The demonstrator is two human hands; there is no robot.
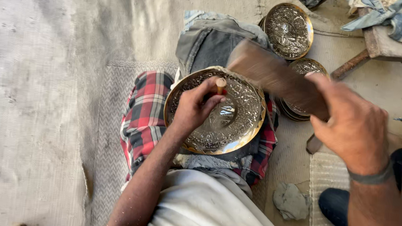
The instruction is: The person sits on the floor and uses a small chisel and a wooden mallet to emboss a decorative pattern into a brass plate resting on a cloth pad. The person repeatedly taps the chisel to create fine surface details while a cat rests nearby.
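**Engraved brass plate under punch and mallet**

The round engraved brass plate (229, 117) is lying on a red checked cloth (144, 113) across the person's lap, its gold rim showing all round. The left hand (192, 108) is resting on the plate, fingers pinching narrow round a small punch (220, 85) that is standing upright near the plate's middle. The right hand (353, 127) is gripping, fingers wrapped tight, the handle of a wooden mallet (271, 73), whose blurred head is hanging above the plate's upper right edge. Beyond it, two more decorated plates (289, 30) are sitting on the floor beside a stack partly hidden behind the mallet. A crumpled grey rag (291, 201) is lying on the mat near the right forearm.
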